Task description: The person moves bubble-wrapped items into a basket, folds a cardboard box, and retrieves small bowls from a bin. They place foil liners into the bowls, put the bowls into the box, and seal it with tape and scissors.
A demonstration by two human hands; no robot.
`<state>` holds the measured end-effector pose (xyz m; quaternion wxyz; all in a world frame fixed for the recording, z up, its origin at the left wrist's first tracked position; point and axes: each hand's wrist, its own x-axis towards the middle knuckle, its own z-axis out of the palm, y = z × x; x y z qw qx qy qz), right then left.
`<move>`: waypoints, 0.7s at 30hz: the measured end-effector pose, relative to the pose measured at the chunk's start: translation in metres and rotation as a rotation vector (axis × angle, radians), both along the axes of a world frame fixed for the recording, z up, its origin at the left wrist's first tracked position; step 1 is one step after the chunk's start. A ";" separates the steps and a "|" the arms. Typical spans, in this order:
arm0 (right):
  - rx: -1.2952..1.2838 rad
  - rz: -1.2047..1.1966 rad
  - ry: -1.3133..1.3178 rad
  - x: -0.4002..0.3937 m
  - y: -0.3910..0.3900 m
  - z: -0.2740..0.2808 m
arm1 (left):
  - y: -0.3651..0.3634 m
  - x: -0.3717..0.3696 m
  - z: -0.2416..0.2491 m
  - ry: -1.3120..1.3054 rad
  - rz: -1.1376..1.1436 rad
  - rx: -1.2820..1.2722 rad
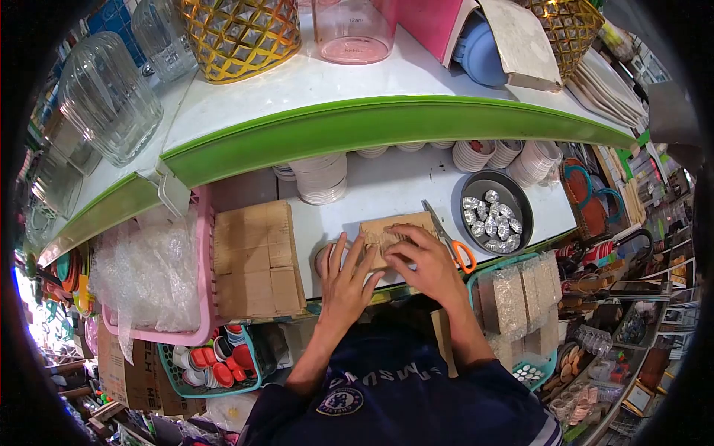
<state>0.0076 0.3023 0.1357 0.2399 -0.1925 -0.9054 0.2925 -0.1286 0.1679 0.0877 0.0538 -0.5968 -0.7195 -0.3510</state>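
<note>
From my feed: both hands sit at centre frame on the white shelf surface (387,186), working a small flat brown cardboard piece (387,230); cardboard lies at 12 o'clock from the wrists, touching both hands.

Left hand (346,279): fingers spread wide, laid flat, palm down; fingertips rest on the cardboard's 9 o'clock edge; looks like it's there to pin the piece so it doesn't slide; not gripping anything; a round pinkish roll, likely tape (325,259), sits partly under it, hidden mostly, can't confirm what it is.

Right hand (424,264): fingers curled and drawn together, tips pressing or pinching the cardboard's lower 3 o'clock part; whether it pinches a fold or just presses, I can't tell from this angle.

Orange-handled scissors (450,241) lie just beside the right hand at 2 o'clock, blades pointing away toward 11; parked within reach, my guess.

Round dark metal tray of small foil-wrapped pieces (513,195) at 2 o'clock, further out; apart from the hands.

Stack of cut brown cardboard squares (256,260) at 9 o'clock, near the left hand, not touching; pink plastic basket (201,260) with clear plastic bags beyond it, same direction.

Stacks of white plastic lids or cups (321,178) at 12 o'clock against the back, under the green-edged upper shelf (387,123).
</note>
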 end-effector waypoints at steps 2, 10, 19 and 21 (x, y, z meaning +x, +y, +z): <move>-0.065 -0.038 -0.045 0.001 0.005 0.010 | 0.000 0.000 -0.002 0.038 -0.010 -0.014; 0.163 0.061 0.010 -0.025 0.029 0.017 | 0.004 0.000 -0.010 -0.102 -0.037 0.078; -0.087 0.239 -0.316 -0.044 0.044 0.014 | 0.004 0.000 -0.009 -0.394 -0.084 0.082; -0.018 0.150 -0.402 -0.046 0.043 0.018 | 0.004 0.000 -0.012 -0.433 -0.085 0.073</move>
